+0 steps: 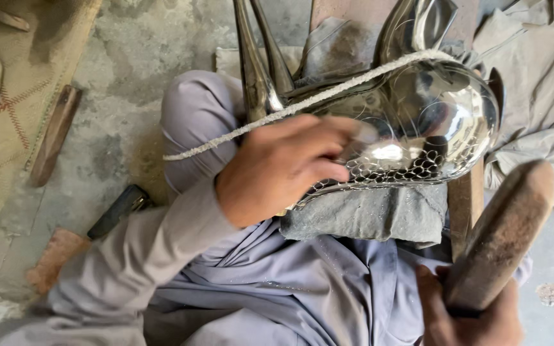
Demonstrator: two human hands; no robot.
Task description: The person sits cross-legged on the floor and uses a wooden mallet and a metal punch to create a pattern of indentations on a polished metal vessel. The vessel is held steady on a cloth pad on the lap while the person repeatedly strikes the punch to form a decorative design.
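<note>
On a rough concrete floor, the left hand (pixel 277 170) presses curled fingers on the shiny metal vessel (pixel 418 128) lying centre-right, while the right hand (pixel 469 314) grips a wooden mallet (pixel 504 234) raised just near-right of it.

Person wore a loose grey-lavender tunic with matching trousers, same cloth top and bottom. The left sleeve (pixel 161 237) was long, ran down to the wrist with a plain cuff, no buttons visible. The fabric was thin, heavily creased, fell in soft folds across the lap (pixel 290 282) and was pulled smooth over the raised knee (pixel 193 115). Fine pale dust or specks were scattered on the front. Both hands were bare: left hand (pixel 277 166), right hand (pixel 469 320). No gloves, rings or watch seen.
</note>
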